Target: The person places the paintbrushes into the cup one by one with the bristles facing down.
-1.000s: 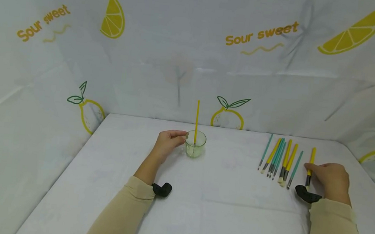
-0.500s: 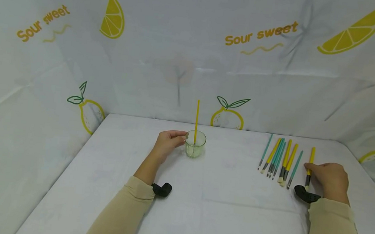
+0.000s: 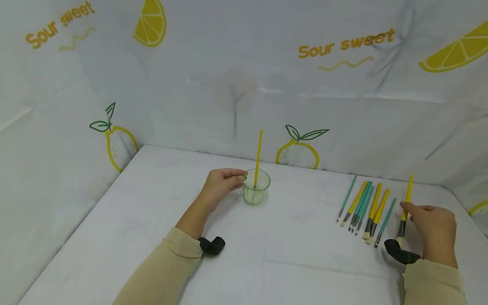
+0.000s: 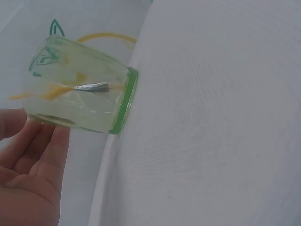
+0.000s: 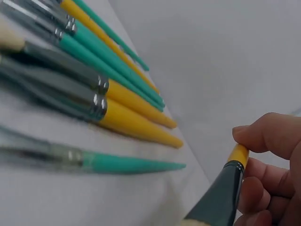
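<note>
Raising yellow-handled paintbrush [image 3: 404, 216] higher, pinched in right hand [image 3: 435, 227]; holding glass tumbler [image 3: 260, 195] with left hand [image 3: 218, 187]. Keep pinch firm above ferrule [image 5: 218, 193], clear of neighbouring teal-handled paintbrush [image 3: 386, 222].

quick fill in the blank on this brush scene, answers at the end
The left hand touches the glass, which holds exactly ____ brush.
That brush's bristles point ____.
The right hand pinches a second brush with a ____ handle.
In the head view, the loose brushes lie on the second brush's ____ side.

one; down; yellow; left
</note>
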Action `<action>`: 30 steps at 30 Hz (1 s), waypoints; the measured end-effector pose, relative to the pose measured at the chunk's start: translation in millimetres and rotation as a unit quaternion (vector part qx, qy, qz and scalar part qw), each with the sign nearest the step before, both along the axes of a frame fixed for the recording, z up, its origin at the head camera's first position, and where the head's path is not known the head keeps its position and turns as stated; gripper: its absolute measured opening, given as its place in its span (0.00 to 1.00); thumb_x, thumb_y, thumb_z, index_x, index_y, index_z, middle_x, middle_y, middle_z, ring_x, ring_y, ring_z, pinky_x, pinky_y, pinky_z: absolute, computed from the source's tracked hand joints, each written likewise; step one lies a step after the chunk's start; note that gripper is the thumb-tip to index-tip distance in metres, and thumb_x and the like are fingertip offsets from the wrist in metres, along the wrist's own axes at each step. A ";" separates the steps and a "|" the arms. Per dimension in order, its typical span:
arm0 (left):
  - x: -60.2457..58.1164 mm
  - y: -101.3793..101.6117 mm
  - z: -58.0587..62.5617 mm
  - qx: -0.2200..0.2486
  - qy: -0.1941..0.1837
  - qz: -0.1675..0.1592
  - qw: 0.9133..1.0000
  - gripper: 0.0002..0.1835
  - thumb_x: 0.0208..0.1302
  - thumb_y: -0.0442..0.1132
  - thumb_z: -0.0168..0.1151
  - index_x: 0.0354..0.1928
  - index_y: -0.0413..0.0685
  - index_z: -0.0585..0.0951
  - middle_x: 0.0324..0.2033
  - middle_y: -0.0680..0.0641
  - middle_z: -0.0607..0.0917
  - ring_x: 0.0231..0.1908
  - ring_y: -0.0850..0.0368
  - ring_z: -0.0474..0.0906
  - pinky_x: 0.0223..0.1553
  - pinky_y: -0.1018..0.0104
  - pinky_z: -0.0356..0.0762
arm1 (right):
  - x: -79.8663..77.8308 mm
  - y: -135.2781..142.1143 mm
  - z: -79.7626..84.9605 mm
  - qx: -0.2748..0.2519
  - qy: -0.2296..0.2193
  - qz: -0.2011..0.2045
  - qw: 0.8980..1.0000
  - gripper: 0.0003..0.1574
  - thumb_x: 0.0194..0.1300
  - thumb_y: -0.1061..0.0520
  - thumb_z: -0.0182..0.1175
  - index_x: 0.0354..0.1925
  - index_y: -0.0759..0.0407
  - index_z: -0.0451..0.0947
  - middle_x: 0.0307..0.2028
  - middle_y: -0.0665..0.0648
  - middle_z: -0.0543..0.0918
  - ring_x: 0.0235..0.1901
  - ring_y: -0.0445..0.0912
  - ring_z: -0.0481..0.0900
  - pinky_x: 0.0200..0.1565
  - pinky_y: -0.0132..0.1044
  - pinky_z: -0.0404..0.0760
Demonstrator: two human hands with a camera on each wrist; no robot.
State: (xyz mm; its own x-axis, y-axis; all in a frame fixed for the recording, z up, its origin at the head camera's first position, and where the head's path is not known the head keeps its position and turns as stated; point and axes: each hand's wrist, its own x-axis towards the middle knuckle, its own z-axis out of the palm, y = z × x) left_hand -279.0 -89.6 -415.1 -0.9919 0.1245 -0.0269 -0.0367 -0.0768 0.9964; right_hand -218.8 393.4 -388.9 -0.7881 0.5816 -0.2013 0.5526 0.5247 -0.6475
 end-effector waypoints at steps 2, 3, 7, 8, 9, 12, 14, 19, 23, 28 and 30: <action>-0.8 0.0 0.7 -0.002 0.001 0.000 1.000 0.14 0.65 0.30 0.61 0.51 0.32 0.82 0.52 0.37 0.84 0.48 0.53 0.83 0.52 0.66 0.83 | -2.5 -5.3 4.9 -0.018 0.021 0.005 1.000 0.48 0.64 0.30 0.53 0.60 0.71 0.73 0.58 0.71 0.73 0.58 0.65 0.66 0.52 0.61 0.72; -0.9 0.1 1.1 -0.003 0.001 0.000 1.000 0.14 0.65 0.30 0.61 0.51 0.32 0.82 0.52 0.37 0.84 0.48 0.53 0.83 0.52 0.66 0.83 | -3.6 -8.8 7.7 -0.025 0.031 0.012 0.999 0.49 0.64 0.29 0.52 0.59 0.70 0.73 0.60 0.71 0.71 0.60 0.65 0.65 0.54 0.62 0.71; -0.4 0.6 2.8 -0.004 0.002 0.001 1.000 0.13 0.65 0.30 0.60 0.50 0.32 0.83 0.51 0.38 0.84 0.50 0.50 0.83 0.52 0.66 0.83 | -8.7 -29.0 19.1 -0.065 0.076 0.030 0.995 0.47 0.61 0.25 0.54 0.54 0.64 0.77 0.55 0.60 0.74 0.54 0.59 0.68 0.54 0.60 0.73; -0.2 0.7 3.1 -0.005 0.002 0.001 1.000 0.13 0.65 0.30 0.60 0.50 0.33 0.83 0.51 0.38 0.85 0.50 0.48 0.83 0.52 0.66 0.83 | -9.8 -35.5 22.4 -0.071 0.090 0.034 0.993 0.46 0.60 0.25 0.55 0.52 0.63 0.78 0.51 0.55 0.77 0.51 0.57 0.70 0.52 0.57 0.75; -0.1 0.9 3.3 -0.007 0.002 0.002 1.000 0.13 0.65 0.30 0.60 0.50 0.33 0.83 0.51 0.38 0.85 0.51 0.47 0.82 0.52 0.66 0.84 | -10.9 -42.7 25.4 -0.073 0.106 0.038 0.991 0.44 0.60 0.25 0.56 0.50 0.61 0.80 0.45 0.49 0.79 0.47 0.53 0.72 0.49 0.52 0.76; -0.7 1.3 2.7 -0.010 0.003 0.004 1.000 0.13 0.65 0.30 0.60 0.50 0.33 0.83 0.51 0.39 0.85 0.52 0.45 0.82 0.51 0.66 0.84 | -12.1 -66.4 34.9 -0.067 0.156 0.056 0.984 0.39 0.60 0.26 0.57 0.46 0.58 0.82 0.29 0.37 0.79 0.37 0.46 0.72 0.40 0.40 0.70; -1.6 1.6 2.0 -0.011 0.003 0.004 1.000 0.13 0.65 0.30 0.60 0.49 0.33 0.84 0.50 0.40 0.85 0.51 0.46 0.82 0.51 0.66 0.84 | -10.7 -83.1 41.2 -0.062 0.185 0.072 0.978 0.37 0.60 0.27 0.58 0.46 0.57 0.83 0.24 0.34 0.80 0.34 0.43 0.73 0.36 0.38 0.69; -2.8 2.6 1.6 -0.012 0.005 0.002 1.000 0.13 0.65 0.30 0.61 0.49 0.34 0.84 0.50 0.40 0.85 0.50 0.47 0.83 0.51 0.66 0.84 | -8.5 -128.5 49.8 -0.056 0.260 0.125 0.956 0.29 0.64 0.36 0.61 0.46 0.58 0.84 0.25 0.32 0.82 0.28 0.38 0.78 0.30 0.31 0.74; -2.1 3.2 1.1 -0.019 0.005 0.001 1.000 0.13 0.65 0.31 0.61 0.49 0.34 0.84 0.50 0.40 0.85 0.51 0.45 0.82 0.51 0.66 0.84 | -11.1 -167.2 51.8 -0.051 0.321 0.166 0.931 0.24 0.66 0.44 0.61 0.45 0.62 0.85 0.27 0.33 0.82 0.25 0.36 0.79 0.30 0.27 0.78; 0.2 2.0 0.1 -0.019 0.000 0.003 1.000 0.13 0.65 0.32 0.61 0.49 0.35 0.84 0.49 0.41 0.85 0.51 0.45 0.83 0.51 0.67 0.84 | -16.7 -209.9 57.6 -0.085 0.382 0.187 0.901 0.18 0.67 0.52 0.60 0.43 0.65 0.85 0.30 0.43 0.84 0.27 0.40 0.80 0.31 0.25 0.80; 0.9 1.5 0.1 -0.015 0.000 0.002 1.000 0.13 0.65 0.32 0.61 0.49 0.34 0.84 0.49 0.41 0.85 0.51 0.44 0.82 0.51 0.67 0.84 | -19.3 -222.7 59.7 -0.109 0.401 0.194 0.889 0.16 0.66 0.54 0.60 0.43 0.65 0.85 0.31 0.45 0.85 0.28 0.40 0.80 0.32 0.25 0.81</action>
State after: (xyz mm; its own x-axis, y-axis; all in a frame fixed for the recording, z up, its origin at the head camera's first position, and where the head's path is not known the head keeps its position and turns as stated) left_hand -278.1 -88.0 -415.0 -0.9923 0.1198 -0.0314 -0.0373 -0.0473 0.9982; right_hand -238.1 170.6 -329.2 -0.8618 0.2512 0.4407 -0.3270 0.3890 -0.8612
